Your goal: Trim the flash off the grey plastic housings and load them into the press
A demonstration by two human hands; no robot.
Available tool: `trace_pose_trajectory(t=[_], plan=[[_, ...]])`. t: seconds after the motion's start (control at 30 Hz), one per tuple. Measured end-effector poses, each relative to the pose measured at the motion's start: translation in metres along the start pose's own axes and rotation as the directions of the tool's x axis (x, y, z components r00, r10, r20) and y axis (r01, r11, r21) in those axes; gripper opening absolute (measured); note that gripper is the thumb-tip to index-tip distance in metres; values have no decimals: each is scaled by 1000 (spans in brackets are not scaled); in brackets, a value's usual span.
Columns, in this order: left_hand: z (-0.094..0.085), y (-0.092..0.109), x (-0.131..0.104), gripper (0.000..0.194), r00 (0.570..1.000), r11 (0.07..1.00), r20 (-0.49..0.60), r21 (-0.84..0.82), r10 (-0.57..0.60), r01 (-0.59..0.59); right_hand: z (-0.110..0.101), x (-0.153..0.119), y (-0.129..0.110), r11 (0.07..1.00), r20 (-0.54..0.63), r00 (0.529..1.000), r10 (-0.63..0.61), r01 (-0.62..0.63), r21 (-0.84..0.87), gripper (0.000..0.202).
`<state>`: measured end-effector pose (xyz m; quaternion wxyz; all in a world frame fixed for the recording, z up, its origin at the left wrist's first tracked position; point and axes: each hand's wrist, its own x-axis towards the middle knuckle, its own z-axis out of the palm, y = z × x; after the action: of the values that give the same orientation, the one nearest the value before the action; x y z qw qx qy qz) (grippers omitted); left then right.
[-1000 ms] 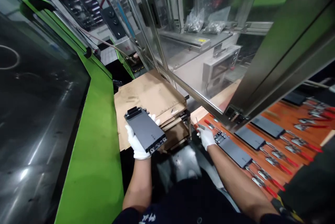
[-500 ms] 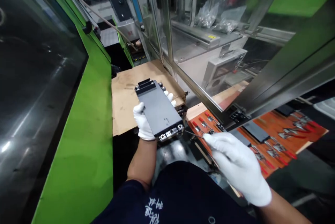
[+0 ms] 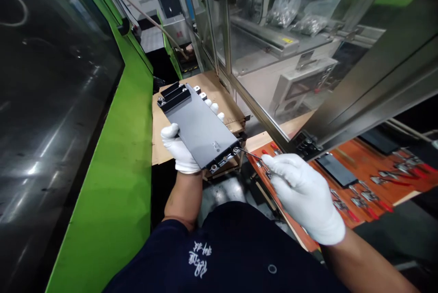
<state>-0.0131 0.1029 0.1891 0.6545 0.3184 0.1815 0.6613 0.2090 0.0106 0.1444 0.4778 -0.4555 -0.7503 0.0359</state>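
Note:
A flat grey panel (image 3: pixel 203 126) with black ends and metal bushings lies tilted in my gloved left hand (image 3: pixel 183 151). The thumb is on its left edge, and white fingertips show along the right edge; the palm is hidden underneath. My gloved right hand (image 3: pixel 303 192) is closed around a thin, dark metal rod-like tool (image 3: pixel 251 153). The tool's tip is at the bushing on the panel's near right corner; I cannot tell whether it is inside the hole. The tool's grip is hidden in the glove.
Cardboard (image 3: pixel 158 147) covers a surface beyond the panel. An orange board (image 3: pixel 367 165) at right carries red-handled toggle clamps and another grey panel (image 3: pixel 337 169). A green machine frame (image 3: pixel 112 156) stands close at left; a metal-framed clear door (image 3: pixel 253 101) is ahead.
The panel has turned a little, its far end swinging left and its near end rising. My right hand has come up and left, bringing the tool tip to the corner bushing.

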Motion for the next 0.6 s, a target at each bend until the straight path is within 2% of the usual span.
trace_pose_trajectory(t=[0.1,0.27,0.47,0.6], plan=[[0,-3,2,65,999,999,26,19,45,-46,7,-5,-6,999,-24,999,38,-39,-37,34],[0,-4,2,62,993,994,54,26,103,-104,18,-10,-14,996,-30,996,83,-83,25,32],[-7,-2,3,67,994,994,-28,-17,107,-108,20,-8,-13,993,-33,994,102,-104,-54,35],[-11,-1,3,67,991,989,-57,-76,122,-126,24,-10,-16,993,-8,993,114,-114,-41,35]])
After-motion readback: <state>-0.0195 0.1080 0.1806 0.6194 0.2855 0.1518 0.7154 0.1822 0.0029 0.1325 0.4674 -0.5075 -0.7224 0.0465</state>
